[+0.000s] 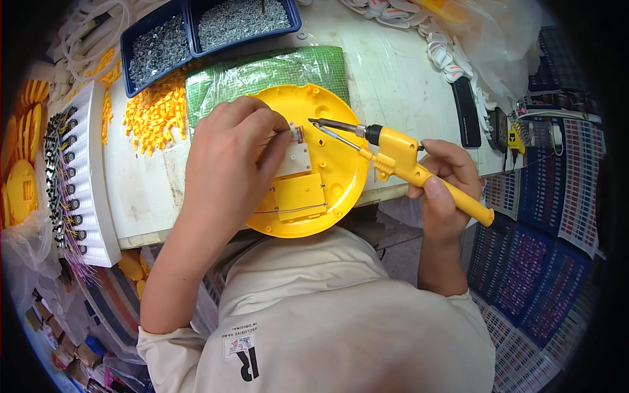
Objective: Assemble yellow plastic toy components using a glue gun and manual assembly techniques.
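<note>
A round yellow plastic shell (pixel 344 173) lies at the table's front edge, partly over a green woven mat (pixel 295 62). Inside it sit a white plate (pixel 299 159) and a yellow rectangular cover (pixel 308 190) with a thin metal rod across it. My left hand (pixel 226 147) reaches over the shell's left side, thumb and fingers pinched beside the white plate; what they hold is hidden. My right hand (pixel 449 183) grips a yellow soldering gun (pixel 401 147) by its handle. Its tip points left, over the shell and close to my left fingertips.
Two blue bins (pixel 246 40) of screws stand at the back. Small yellow pieces (pixel 157 114) are heaped beyond my left hand. Farther left is a white foam tray (pixel 98 190) with wired black round parts. At right lie white parts (pixel 445 56) and a long black box (pixel 466 111).
</note>
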A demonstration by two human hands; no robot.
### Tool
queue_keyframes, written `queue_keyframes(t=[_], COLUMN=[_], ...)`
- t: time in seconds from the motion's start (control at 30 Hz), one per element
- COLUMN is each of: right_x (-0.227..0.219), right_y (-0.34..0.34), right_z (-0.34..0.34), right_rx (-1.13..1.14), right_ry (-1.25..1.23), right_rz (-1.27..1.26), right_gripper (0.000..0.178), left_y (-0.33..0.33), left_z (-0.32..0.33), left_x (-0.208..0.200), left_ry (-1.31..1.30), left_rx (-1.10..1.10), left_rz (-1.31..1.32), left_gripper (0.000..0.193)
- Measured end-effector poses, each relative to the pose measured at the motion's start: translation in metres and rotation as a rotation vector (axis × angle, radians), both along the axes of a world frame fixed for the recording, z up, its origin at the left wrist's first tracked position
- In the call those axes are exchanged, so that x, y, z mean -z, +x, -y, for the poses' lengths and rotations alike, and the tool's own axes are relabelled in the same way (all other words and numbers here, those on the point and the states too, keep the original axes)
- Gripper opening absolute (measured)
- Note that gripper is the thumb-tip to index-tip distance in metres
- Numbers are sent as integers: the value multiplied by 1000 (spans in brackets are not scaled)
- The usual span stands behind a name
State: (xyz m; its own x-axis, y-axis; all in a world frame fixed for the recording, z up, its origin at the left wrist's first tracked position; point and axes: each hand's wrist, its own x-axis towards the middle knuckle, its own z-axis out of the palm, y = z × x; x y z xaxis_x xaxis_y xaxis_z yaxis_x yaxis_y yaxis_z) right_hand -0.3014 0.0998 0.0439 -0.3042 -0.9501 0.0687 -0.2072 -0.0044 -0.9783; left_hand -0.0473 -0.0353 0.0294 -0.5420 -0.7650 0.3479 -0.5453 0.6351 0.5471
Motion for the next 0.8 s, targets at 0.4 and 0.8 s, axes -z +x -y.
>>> queue_keyframes(t=[0.4,0.8], right_x=[2,3], right_y=[8,8], right_z=[3,3], right_rx=[-41,-57], right_ry=[-1,26], right_rz=[-23,-11], right_gripper=[48,46], left_y=[-1,-2], left_z=[2,2], left_x=[0,4], left_ry=[5,-12], left_rx=[5,-9], left_rz=[53,77], left_gripper=[10,10])
